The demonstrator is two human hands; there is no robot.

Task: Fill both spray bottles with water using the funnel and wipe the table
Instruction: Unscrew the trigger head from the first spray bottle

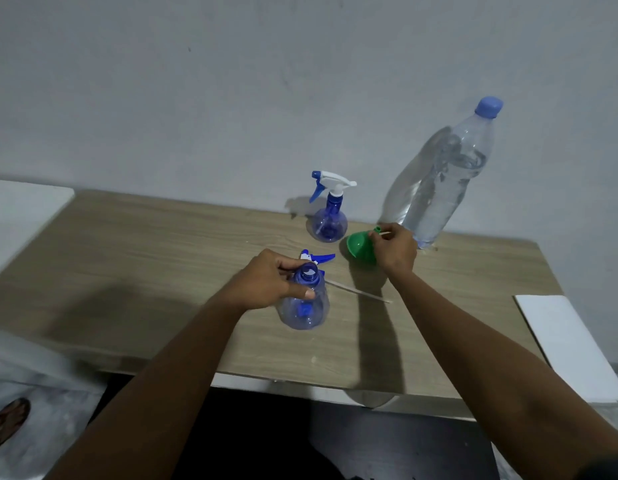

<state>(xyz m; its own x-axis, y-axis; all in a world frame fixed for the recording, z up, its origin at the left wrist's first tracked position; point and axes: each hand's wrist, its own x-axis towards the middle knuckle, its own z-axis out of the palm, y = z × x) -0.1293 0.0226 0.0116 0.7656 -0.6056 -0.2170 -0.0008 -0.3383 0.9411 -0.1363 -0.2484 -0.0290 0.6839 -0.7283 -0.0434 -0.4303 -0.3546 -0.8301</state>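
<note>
An open blue spray bottle (305, 311) stands on the wooden table (144, 271), its neck uncapped. My left hand (269, 282) grips it around the shoulder. Its spray head (318, 258) with the long dip tube lies on the table just behind it. My right hand (395, 249) pinches the spout of the green funnel (361, 247), which is tipped on its side to the right of the open bottle. A second blue spray bottle (327, 220), with its white and blue trigger head on, stands farther back.
A large clear water bottle (446, 181) with a blue cap stands at the back right against the wall. A white cloth or sheet (570, 344) lies at the table's right edge. A white surface (20, 209) adjoins the left. A sandalled foot (7, 422) shows lower left.
</note>
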